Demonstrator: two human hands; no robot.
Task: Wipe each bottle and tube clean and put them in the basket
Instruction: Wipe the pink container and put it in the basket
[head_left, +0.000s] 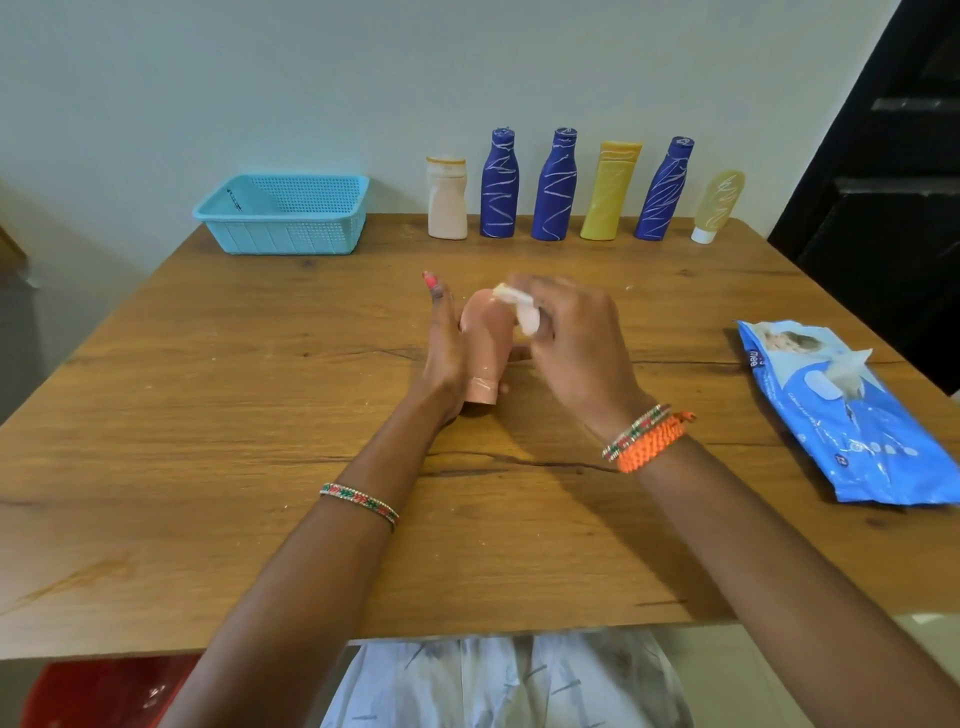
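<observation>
A peach bottle (483, 348) lies tilted over the middle of the table, cap end toward me. My left hand (441, 353) holds it from the left side, thumb pointing up. My right hand (566, 343) pinches a crumpled white wipe (519, 306) against the bottle's upper end. A light blue basket (283, 215), with nothing visible inside, stands at the back left. Along the back edge stand a cream bottle (447, 200), three blue bottles (498, 187) (556, 189) (664, 192) streaked with white marks, a yellow tube (610, 192) and a small pale tube (719, 205) on its white cap.
A blue pack of wet wipes (852, 415) lies at the table's right edge with a wipe sticking out of its opening. The wooden table (208, 415) has a wall behind it. A dark doorway is at the far right.
</observation>
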